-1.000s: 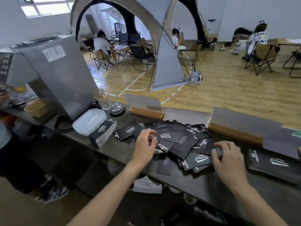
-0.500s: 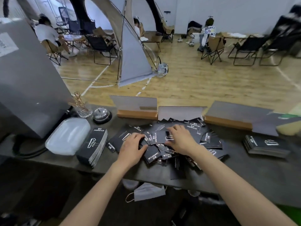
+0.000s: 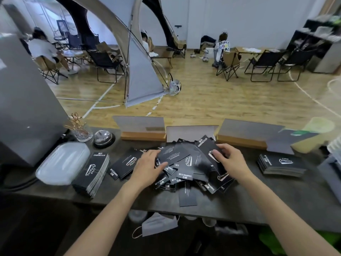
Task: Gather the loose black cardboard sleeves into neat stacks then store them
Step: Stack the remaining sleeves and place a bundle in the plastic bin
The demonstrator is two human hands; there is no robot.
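Observation:
A messy pile of loose black cardboard sleeves (image 3: 186, 163) with white lettering lies in the middle of the dark counter (image 3: 239, 204). My left hand (image 3: 147, 168) presses on the pile's left side, fingers over a raised sleeve. My right hand (image 3: 230, 160) grips sleeves at the pile's right, thumb on top. One neat stack of sleeves (image 3: 92, 171) sits to the left and another stack (image 3: 281, 164) to the right. One sleeve (image 3: 187, 195) lies apart at the counter's near edge.
A translucent plastic lid (image 3: 61, 162), a call bell (image 3: 103, 137) and a glass of sticks (image 3: 81, 129) sit at the left by a large metal machine (image 3: 24, 108). Card signs in wooden bases (image 3: 143, 129) line the counter's far edge. A face mask (image 3: 156, 225) lies below.
The view shifted right and down. My hands have pushed the spread sleeves inward into a tighter heap, and my right hand moved from the pile's centre to its right side.

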